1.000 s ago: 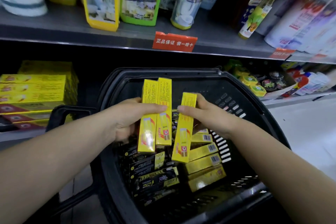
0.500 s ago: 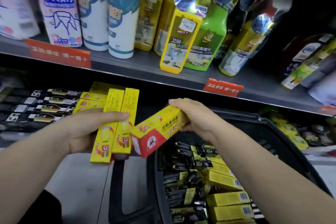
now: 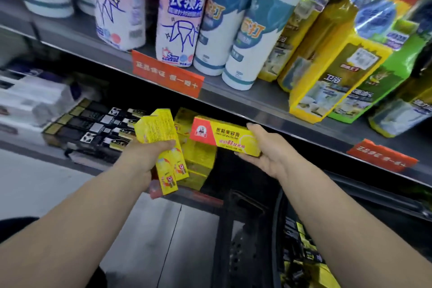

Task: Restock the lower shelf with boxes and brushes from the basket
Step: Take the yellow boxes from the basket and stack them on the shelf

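Observation:
My left hand grips two long yellow boxes, held upright in front of the lower shelf. A third yellow box with a red end lies sideways in my right hand, just above a stack of the same yellow boxes on that shelf. Left of the stack, black boxes lie in rows. The black basket sits at the lower right, with yellow and black boxes partly visible inside behind my right forearm.
The upper shelf juts out directly above my hands and carries white, pink and yellow cleaning bottles. Red price tags hang from its edge. White packs fill the lower shelf's far left. Grey floor lies below.
Both hands have lifted the yellow boxes out of the basket and carried them left and forward to the lower shelf. The right hand's box has turned from upright to sideways.

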The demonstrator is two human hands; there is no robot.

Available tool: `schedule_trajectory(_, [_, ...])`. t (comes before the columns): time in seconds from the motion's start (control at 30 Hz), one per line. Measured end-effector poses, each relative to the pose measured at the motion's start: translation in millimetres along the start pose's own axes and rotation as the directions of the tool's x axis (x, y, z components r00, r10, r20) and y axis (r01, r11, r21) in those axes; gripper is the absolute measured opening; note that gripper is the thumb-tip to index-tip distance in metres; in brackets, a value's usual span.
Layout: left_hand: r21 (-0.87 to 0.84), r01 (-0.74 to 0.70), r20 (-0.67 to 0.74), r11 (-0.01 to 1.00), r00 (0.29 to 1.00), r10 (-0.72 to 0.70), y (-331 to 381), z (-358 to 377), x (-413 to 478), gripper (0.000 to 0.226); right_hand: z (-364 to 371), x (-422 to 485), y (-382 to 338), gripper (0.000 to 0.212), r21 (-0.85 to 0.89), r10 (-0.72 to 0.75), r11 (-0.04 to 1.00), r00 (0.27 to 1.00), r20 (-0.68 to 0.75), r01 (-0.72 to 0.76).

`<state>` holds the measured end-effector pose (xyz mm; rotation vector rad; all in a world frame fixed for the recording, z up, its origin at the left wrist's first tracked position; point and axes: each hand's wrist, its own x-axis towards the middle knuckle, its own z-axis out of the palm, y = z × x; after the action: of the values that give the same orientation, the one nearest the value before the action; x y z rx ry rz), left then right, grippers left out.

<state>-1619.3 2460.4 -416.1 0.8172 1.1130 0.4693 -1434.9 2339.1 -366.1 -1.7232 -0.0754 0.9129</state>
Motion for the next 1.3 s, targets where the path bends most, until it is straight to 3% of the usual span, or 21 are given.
schedule_trajectory(0.2, [-0.084,0.042,-0.051,0.996,0.998,-0.047,-0.5,9.5,8.5,0.041,35.3,51.0,8.9,0.015,0.069,-0.057,0.996,0.998,0.009,0.056])
schedule_trajectory(0.27, [-0.083,0.049,-0.085,0.995,0.995,-0.056,0.0,11.3,12.8,0.051,45.4,68.7,12.4,0.025,0.046,-0.096,0.994,0.995,0.009,0.096])
schedule_trajectory(0.37, [-0.071,0.080,-0.095,0.994,0.992,-0.087,-1.2,13.1,17.1,0.053,57.1,92.4,16.5,0.048,-0.087,-0.159,0.982,0.983,0.089,0.166])
schedule_trajectory(0.47, [-0.057,0.113,-0.102,0.992,0.988,-0.118,-4.9,16.1,19.2,0.054,62.1,107.6,22.0,0.040,-0.272,-0.125,0.946,0.972,0.199,0.177])
schedule_trajectory(0.53, [-0.075,0.119,-0.106,0.990,0.986,-0.127,-7.1,18.5,21.9,0.054,60.2,114.8,27.7,0.042,-0.449,-0.106,0.872,0.972,0.212,0.193])
schedule_trajectory(0.63, [-0.067,0.128,-0.121,0.990,0.983,-0.135,-9.0,20.6,25.6,0.055,52.5,120.4,35.6,0.054,-0.692,-0.106,0.681,0.967,0.231,0.240])
schedule_trajectory(0.97, [-0.045,0.110,-0.110,0.993,0.987,-0.114,-12.5,23.8,29.0,0.052,59.0,112.5,32.6,0.055,-0.766,-0.087,0.517,0.913,0.397,0.382])
schedule_trajectory(1.07, [-0.046,0.122,-0.090,0.991,0.988,-0.126,-9.7,22.2,25.6,0.047,63.5,101.7,25.1,0.062,-0.847,-0.133,0.321,0.906,0.403,0.424])
schedule_trajectory(1.13, [-0.008,0.165,-0.041,0.986,0.985,-0.165,-6.1,20.9,21.4,0.042,68.2,86.3,15.7,0.076,-0.834,-0.216,0.173,0.846,0.488,0.525])
schedule_trajectory(1.2, [0.082,0.225,0.065,0.971,0.971,-0.230,-2.5,20.1,16.5,0.032,71.4,65.3,7.2,0.092,-0.736,-0.265,0.058,0.721,0.640,0.675])
schedule_trajectory(1.27, [0.189,0.238,0.194,0.953,0.942,-0.274,0.6,20.3,11.9,0.027,69.3,48.5,3.3,0.093,-0.627,-0.266,-0.088,0.588,0.764,0.774])
schedule_trajectory(1.3, [0.227,0.227,0.249,0.947,0.926,-0.282,2.3,20.4,10.0,0.028,65.4,43.0,2.8,0.088,-0.598,-0.250,-0.143,0.556,0.793,0.788])
